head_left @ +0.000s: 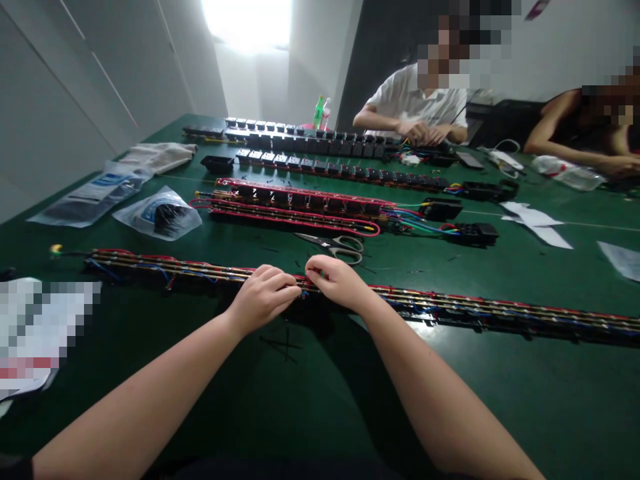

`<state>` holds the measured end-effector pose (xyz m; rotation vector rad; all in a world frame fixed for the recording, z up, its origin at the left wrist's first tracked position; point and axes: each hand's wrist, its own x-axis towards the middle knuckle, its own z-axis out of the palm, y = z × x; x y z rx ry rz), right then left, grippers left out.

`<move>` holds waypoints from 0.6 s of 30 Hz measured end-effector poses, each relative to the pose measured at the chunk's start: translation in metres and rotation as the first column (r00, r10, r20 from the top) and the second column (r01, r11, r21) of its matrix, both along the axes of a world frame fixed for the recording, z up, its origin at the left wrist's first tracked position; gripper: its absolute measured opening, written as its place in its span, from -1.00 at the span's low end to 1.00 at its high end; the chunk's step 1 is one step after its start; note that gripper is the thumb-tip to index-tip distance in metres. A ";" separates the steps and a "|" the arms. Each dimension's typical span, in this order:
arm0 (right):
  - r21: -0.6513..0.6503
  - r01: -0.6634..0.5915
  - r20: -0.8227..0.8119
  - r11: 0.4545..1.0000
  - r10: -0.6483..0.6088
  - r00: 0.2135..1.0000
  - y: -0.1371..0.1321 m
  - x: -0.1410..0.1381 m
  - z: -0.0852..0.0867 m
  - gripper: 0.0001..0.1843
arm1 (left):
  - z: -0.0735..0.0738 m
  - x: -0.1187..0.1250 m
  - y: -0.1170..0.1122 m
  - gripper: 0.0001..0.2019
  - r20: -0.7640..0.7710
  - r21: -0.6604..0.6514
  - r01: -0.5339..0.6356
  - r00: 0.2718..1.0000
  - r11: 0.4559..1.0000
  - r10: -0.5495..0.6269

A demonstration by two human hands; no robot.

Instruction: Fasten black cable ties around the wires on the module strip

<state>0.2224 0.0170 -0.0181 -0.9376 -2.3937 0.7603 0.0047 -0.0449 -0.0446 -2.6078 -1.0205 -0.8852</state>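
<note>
- L hand point(263, 297) & R hand point(337, 280) near each other, both at mid of the long wired strip point(160, 267); fingers of both bent in, tips touching or v. close to it; can't tell what, if anything, is pinched, detail too small
- Strip lies across the green table point(480, 400), approx 9 o'c to 3 o'c from the hands; red & blue wires along it; yellow-green end point(56, 251) at 9
- Scissors point(345, 248) just past R hand, abt 1 o'c; thin black bits point(283, 347) nr 7
- At 12, bundle of strips point(300, 207) w/ red wires; farther on, row of black blocks point(345, 170)
- Clear bag point(157, 213) w/ dark stuff inside, 10 o'c; flat bag point(95, 193) & grey cloth point(157, 157) beyond it
- White paper point(537, 220) at 2
- Co-worker in white shirt point(420, 100), approx 1 o'c, both hands at wires; another person's arm point(555, 127) at 2; green bottle point(319, 112) far off at 12
</note>
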 end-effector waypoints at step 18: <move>-0.121 -0.086 -0.228 0.989 0.057 0.972 0.010 -0.006 -0.003 -0.93 | 0.011 0.024 0.005 -0.89 0.183 -0.408 -0.202 0.937 0.890 0.296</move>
